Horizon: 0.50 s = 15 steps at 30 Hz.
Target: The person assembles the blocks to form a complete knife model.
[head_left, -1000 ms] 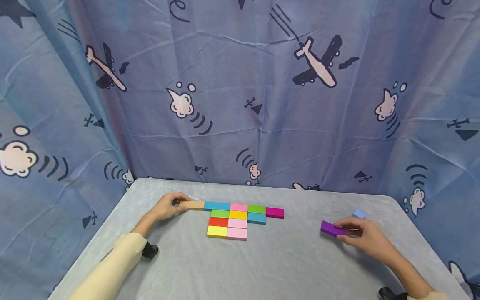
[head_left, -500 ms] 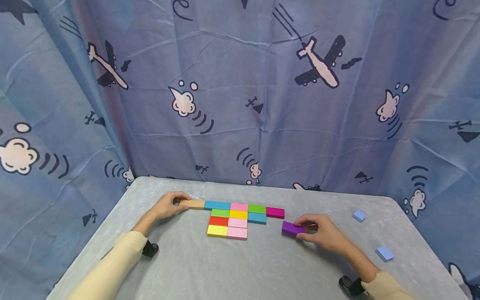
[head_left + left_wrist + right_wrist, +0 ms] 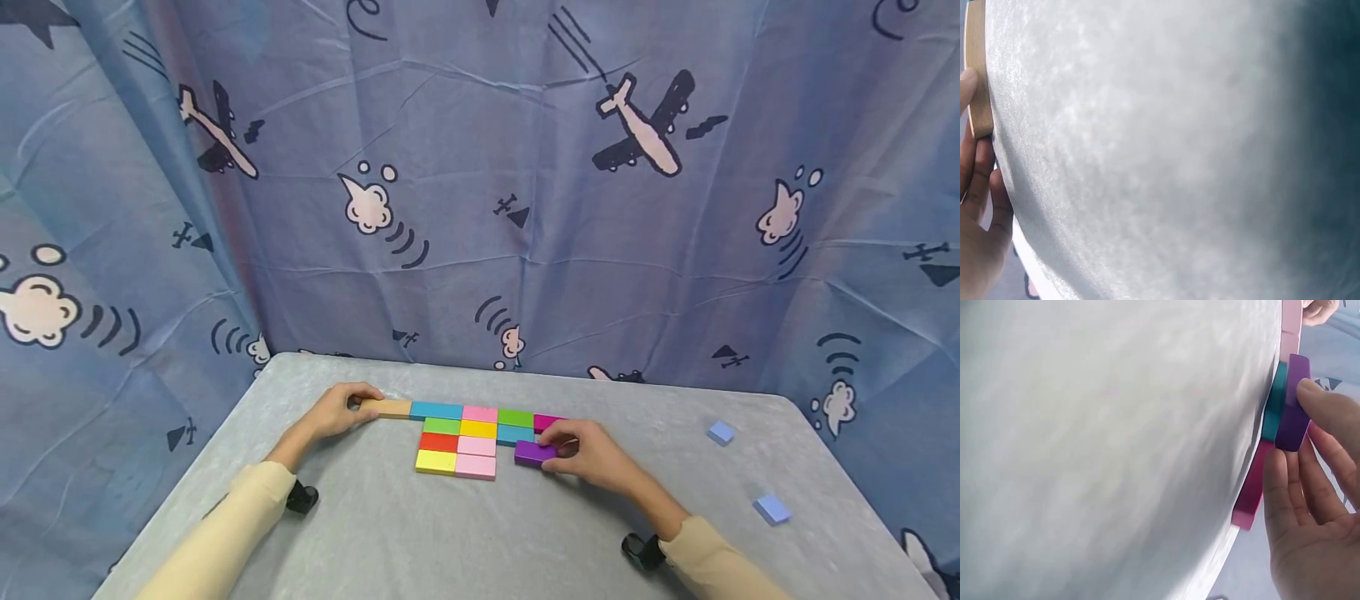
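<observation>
My left hand (image 3: 339,412) pinches the left end of a tan wooden block (image 3: 392,409), which lies at the left of the back row. In the left wrist view, the thumb sits on one face of that block. My right hand (image 3: 592,456) grips a purple block (image 3: 532,454) between thumb and fingers, just in front of the teal block (image 3: 515,435). The right wrist view shows the purple block overlapping the teal one, with the magenta block (image 3: 1250,487) beside it. Part of the magenta block is hidden behind the right hand in the head view.
Flat coloured blocks lie edge to edge, among them a blue one (image 3: 437,411), a red one (image 3: 438,442) and a yellow one (image 3: 436,462). Two light blue blocks, a far one (image 3: 721,432) and a near one (image 3: 772,509), lie apart on the grey tabletop (image 3: 420,542). A patterned curtain (image 3: 450,167) hangs behind.
My right hand has carried the purple block leftward from the table's right side to the block pattern, uncovering the two light blue blocks. The left hand stays on the tan block.
</observation>
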Each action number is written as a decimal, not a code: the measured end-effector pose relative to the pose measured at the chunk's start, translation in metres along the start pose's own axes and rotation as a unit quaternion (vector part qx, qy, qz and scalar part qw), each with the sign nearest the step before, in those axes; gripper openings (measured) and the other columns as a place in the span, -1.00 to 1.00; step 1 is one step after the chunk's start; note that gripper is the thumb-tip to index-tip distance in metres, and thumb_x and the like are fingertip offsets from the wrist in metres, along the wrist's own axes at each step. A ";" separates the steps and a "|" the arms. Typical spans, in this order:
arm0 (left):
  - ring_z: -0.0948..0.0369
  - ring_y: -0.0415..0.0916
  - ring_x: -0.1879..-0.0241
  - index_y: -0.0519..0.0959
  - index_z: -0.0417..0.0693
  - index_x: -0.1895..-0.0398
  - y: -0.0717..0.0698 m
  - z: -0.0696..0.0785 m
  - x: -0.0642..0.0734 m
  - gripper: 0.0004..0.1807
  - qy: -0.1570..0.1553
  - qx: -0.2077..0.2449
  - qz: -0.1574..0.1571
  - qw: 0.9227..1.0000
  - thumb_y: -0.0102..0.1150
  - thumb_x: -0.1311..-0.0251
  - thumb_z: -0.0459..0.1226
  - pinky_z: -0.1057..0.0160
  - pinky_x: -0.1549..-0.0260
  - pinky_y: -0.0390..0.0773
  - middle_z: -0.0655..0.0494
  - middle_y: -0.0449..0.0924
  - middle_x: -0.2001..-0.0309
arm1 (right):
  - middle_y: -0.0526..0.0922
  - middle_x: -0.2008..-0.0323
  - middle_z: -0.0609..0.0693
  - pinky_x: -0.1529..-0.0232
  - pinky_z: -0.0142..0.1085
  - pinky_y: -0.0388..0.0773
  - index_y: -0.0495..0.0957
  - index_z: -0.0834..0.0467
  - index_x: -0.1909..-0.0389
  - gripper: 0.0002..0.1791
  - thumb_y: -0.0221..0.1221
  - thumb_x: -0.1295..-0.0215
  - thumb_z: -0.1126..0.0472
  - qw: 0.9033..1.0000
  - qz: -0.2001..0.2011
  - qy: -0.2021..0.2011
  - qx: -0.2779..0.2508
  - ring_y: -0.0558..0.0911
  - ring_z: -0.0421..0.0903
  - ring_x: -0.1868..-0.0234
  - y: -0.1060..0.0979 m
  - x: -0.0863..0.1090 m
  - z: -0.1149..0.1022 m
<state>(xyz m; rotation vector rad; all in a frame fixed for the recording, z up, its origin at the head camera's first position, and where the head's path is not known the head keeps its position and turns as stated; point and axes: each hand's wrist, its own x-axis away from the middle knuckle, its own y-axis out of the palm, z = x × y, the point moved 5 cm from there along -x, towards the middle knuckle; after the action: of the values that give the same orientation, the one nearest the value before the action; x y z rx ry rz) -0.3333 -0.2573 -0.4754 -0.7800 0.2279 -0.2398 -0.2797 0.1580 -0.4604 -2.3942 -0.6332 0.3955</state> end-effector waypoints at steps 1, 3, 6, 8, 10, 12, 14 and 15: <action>0.06 0.53 0.06 0.71 -0.13 0.03 0.000 0.000 0.000 -0.77 -0.001 -0.001 0.000 1.000 0.39 -0.25 -0.38 -0.02 0.01 0.49 -0.01 0.66 0.03 | 0.67 0.16 0.00 0.05 -0.15 0.62 0.71 0.18 0.17 -0.72 0.52 -0.10 0.31 1.000 0.002 -0.003 0.000 0.63 -0.04 0.17 0.001 -0.002 -0.001; 0.05 0.53 0.05 0.71 -0.14 0.03 0.000 0.001 0.000 -0.77 -0.003 -0.001 -0.001 1.000 0.38 -0.26 -0.38 -0.02 0.00 0.49 -0.01 0.65 0.03 | 0.67 0.18 0.01 0.07 -0.16 0.62 0.71 0.19 0.18 -0.73 0.52 -0.10 0.31 1.000 0.004 -0.005 0.001 0.63 -0.05 0.20 0.004 -0.004 -0.004; 0.05 0.53 0.05 0.71 -0.14 0.02 0.001 0.002 0.001 -0.77 -0.006 0.000 -0.003 1.000 0.38 -0.26 -0.38 -0.03 0.00 0.48 -0.02 0.65 0.02 | 0.66 0.21 0.01 0.10 -0.17 0.63 0.70 0.21 0.20 -0.73 0.52 -0.08 0.32 1.000 0.003 -0.003 0.002 0.63 -0.04 0.23 0.008 -0.007 -0.008; 0.05 0.53 0.05 0.71 -0.15 0.02 0.001 0.002 0.001 -0.77 -0.007 0.000 -0.003 1.000 0.38 -0.26 -0.39 -0.03 0.00 0.48 -0.02 0.65 0.02 | 0.65 0.22 0.01 0.11 -0.17 0.62 0.69 0.20 0.21 -0.73 0.53 -0.08 0.32 1.000 0.002 0.001 0.006 0.62 -0.04 0.24 0.010 -0.009 -0.010; 0.04 0.53 0.05 0.71 -0.15 0.02 0.001 0.002 0.001 -0.77 -0.008 0.000 -0.003 1.000 0.38 -0.26 -0.39 -0.03 0.00 0.48 -0.02 0.65 0.03 | 0.64 0.24 0.02 0.12 -0.17 0.62 0.68 0.21 0.21 -0.72 0.53 -0.06 0.33 1.000 0.003 0.002 0.010 0.61 -0.04 0.24 0.012 -0.010 -0.011; 0.04 0.53 0.05 0.71 -0.15 0.02 0.000 0.002 0.001 -0.77 -0.007 0.000 -0.002 1.000 0.38 -0.26 -0.39 -0.03 0.00 0.48 -0.02 0.65 0.03 | 0.63 0.26 0.02 0.13 -0.17 0.62 0.68 0.22 0.22 -0.71 0.54 -0.05 0.34 1.000 0.005 0.002 0.012 0.61 -0.03 0.25 0.014 -0.012 -0.012; 0.04 0.54 0.05 0.71 -0.15 0.02 0.001 0.002 0.001 -0.77 -0.007 0.001 -0.002 1.000 0.38 -0.26 -0.39 -0.03 0.00 0.49 -0.02 0.65 0.03 | 0.62 0.27 0.02 0.14 -0.17 0.62 0.67 0.22 0.23 -0.71 0.54 -0.04 0.36 1.000 0.007 0.001 0.014 0.60 -0.03 0.26 0.015 -0.013 -0.012; 0.04 0.54 0.05 0.71 -0.15 0.03 0.001 0.001 0.001 -0.77 -0.007 0.000 -0.002 1.000 0.38 -0.26 -0.39 -0.03 0.00 0.49 -0.02 0.65 0.03 | 0.62 0.27 0.02 0.14 -0.18 0.62 0.67 0.22 0.24 -0.71 0.54 -0.03 0.36 1.000 0.009 0.001 0.015 0.60 -0.03 0.26 0.016 -0.014 -0.012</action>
<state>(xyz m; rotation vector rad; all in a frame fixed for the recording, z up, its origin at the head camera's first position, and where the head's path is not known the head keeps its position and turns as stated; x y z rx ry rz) -0.3321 -0.2562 -0.4749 -0.7814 0.2125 -0.2385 -0.2811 0.1334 -0.4599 -2.3732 -0.6015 0.4071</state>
